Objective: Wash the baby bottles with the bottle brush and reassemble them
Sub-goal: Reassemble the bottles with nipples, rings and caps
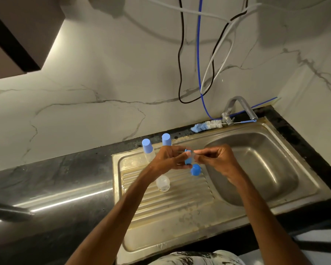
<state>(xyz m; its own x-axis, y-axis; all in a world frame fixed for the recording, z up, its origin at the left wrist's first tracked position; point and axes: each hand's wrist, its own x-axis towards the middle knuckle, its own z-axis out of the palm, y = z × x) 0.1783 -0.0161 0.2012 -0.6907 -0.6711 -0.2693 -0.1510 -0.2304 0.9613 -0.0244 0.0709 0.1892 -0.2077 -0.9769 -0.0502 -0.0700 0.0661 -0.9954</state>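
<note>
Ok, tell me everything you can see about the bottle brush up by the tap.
The long bottle brush lies flat on the back ledge of the steel sink, along the marble-look wall. Its bristle head, blue at the tip and white further in, points left; a thin wire stem runs right, passing the base of the grey metal tap, to a small blue handle end. Neither of the hands touches it. Whether it is wet cannot be told.

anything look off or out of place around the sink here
Nothing is spilled or broken. One open bottle stands uncapped on the drainboard, its blue cap lying apart beside it. Loose cables dangle down the wall above the tap.
</note>
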